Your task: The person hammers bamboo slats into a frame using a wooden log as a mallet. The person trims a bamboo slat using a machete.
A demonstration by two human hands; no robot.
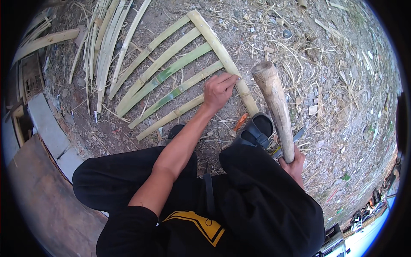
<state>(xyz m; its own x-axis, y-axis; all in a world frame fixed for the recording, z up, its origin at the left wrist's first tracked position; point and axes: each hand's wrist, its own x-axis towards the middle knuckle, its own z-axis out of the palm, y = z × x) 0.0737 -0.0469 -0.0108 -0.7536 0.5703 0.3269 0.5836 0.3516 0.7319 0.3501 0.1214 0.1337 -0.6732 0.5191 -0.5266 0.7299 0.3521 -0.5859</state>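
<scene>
We crouch on bare ground (342, 85), our knees in black trousers (257, 201) nearest to us, with a yellow patch of print (201, 225) on the black shirt just below them. Our right hand (294, 165) is closed around the lower end of a thick wooden club (274, 107), which slants up and away from the right knee, its blunt top close to the frame's long strip. A black shoe (257, 128) sits just left of the club. Our left hand (218, 90) reaches forward, fingers curled and pressed down on the bamboo frame (171, 73), at the point where one of the cross slats meets the long pale strip (222, 55). The frame lies flat on the ground beyond the knees, five slats fanning out to the left from that strip. Farther off, toward the far left edge of the ground, loose bamboo strips (105, 38) lie in a bundle. Dry shavings (299, 55) litter the dirt on the far right.
</scene>
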